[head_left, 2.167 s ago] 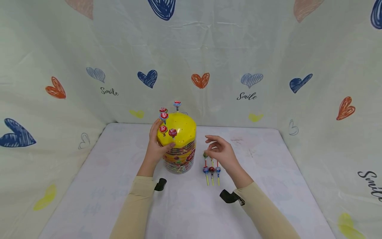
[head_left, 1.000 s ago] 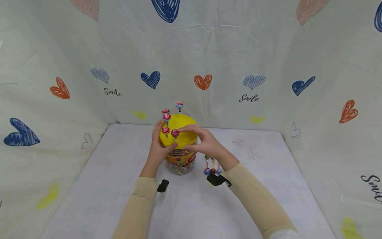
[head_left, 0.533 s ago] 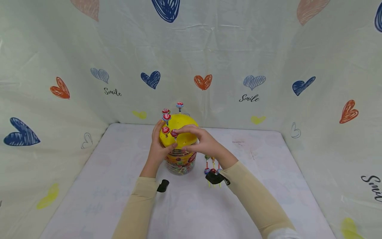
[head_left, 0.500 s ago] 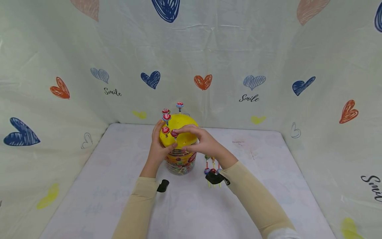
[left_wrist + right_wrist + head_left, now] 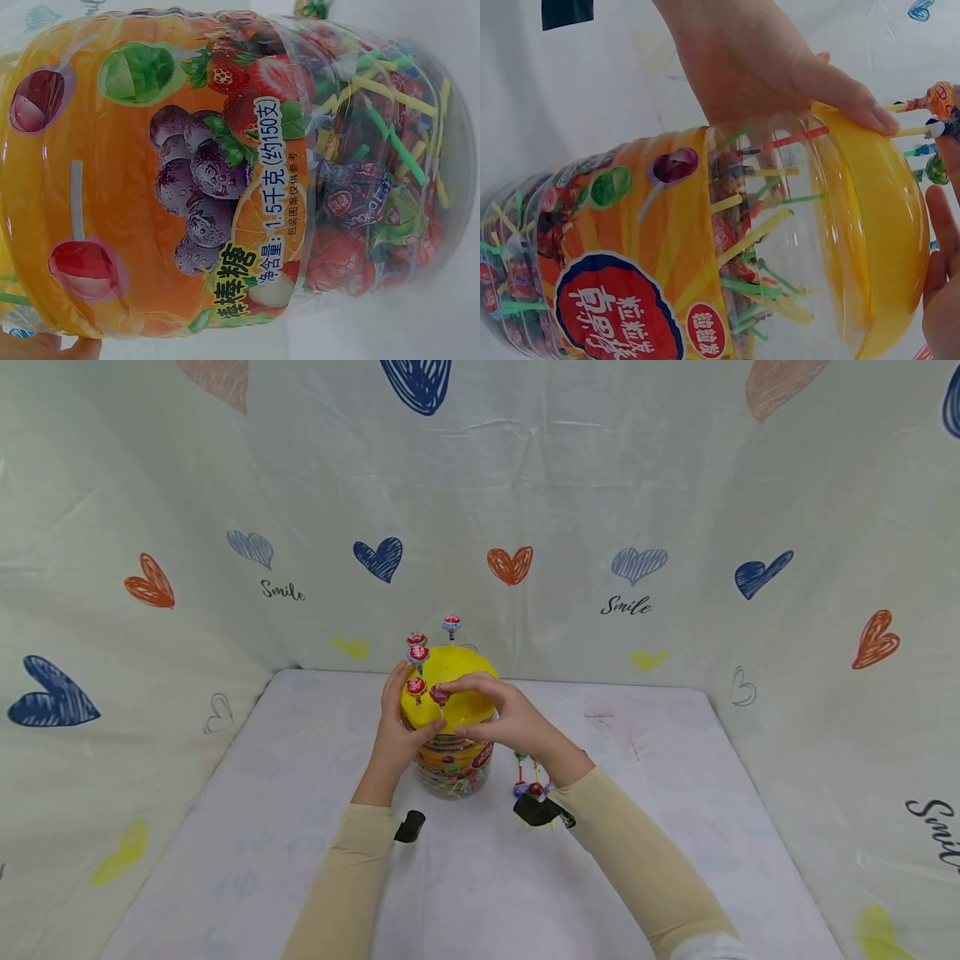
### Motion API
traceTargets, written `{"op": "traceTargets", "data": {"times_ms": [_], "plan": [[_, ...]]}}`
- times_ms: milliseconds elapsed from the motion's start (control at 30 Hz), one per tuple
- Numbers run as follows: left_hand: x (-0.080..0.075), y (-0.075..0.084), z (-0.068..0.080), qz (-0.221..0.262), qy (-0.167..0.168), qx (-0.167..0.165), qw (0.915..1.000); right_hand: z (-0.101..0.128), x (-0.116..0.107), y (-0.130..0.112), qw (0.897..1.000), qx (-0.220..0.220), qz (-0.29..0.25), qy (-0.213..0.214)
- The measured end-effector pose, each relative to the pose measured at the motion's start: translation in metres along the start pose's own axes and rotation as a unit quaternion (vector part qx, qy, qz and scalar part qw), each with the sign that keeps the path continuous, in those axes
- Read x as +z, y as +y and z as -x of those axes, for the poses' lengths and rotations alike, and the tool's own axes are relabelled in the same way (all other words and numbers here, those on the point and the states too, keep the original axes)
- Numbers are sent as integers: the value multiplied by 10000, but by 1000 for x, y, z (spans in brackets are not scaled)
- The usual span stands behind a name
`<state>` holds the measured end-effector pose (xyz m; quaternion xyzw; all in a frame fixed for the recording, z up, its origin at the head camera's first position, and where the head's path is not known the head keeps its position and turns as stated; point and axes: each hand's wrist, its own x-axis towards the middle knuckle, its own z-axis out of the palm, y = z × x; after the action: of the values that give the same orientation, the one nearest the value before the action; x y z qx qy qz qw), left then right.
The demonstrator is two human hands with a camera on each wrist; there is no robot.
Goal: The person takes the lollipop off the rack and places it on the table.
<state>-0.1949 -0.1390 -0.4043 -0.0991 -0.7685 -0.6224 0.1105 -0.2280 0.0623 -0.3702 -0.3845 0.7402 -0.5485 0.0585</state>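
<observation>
A clear candy jar [image 5: 452,774] full of lollipops, with a yellow lid [image 5: 467,670], stands upright on the table. My left hand [image 5: 397,727] grips the lid from its left side, thumb at the front. Several lollipops stick out of the lid's top on the left and back. At the lid's front stands a dark-red lollipop [image 5: 439,695]. My right hand [image 5: 510,714] reaches over the lid from the right, its index finger touching that lollipop's head. The thumb lies apart, at the lid's front. In the right wrist view this dark-wrapped lollipop [image 5: 951,125] meets a fingertip at the edge.
Several loose lollipops [image 5: 536,788] lie in rows on the white table [image 5: 465,877] right of the jar, partly hidden under my right wrist and its black strap [image 5: 538,810]. A white cloth with hearts [image 5: 506,564] hangs behind and at the sides.
My right hand has moved left from the loose lollipops to the one at the lid's front. That lollipop's head has shifted slightly under the finger. My left hand keeps its grip.
</observation>
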Motion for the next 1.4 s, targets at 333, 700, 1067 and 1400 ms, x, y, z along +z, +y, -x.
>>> {"op": "traceTargets", "data": {"times_ms": [333, 700, 1067, 1400], "plan": [[0, 1, 0, -24, -2, 4, 10000, 0, 4, 0, 9993, -113, -288, 225], [-1, 0, 0, 153, -35, 88, 9998, 0, 8, 2, 9972, -10, -455, 589], [2, 0, -1, 142, -9, 58, 9999, 20, -4, 4, 9804, -354, -1560, 1152], [2, -1, -1, 85, 63, -17, 9999, 59, -19, 31, 9715, -42, -1895, 1424]]}}
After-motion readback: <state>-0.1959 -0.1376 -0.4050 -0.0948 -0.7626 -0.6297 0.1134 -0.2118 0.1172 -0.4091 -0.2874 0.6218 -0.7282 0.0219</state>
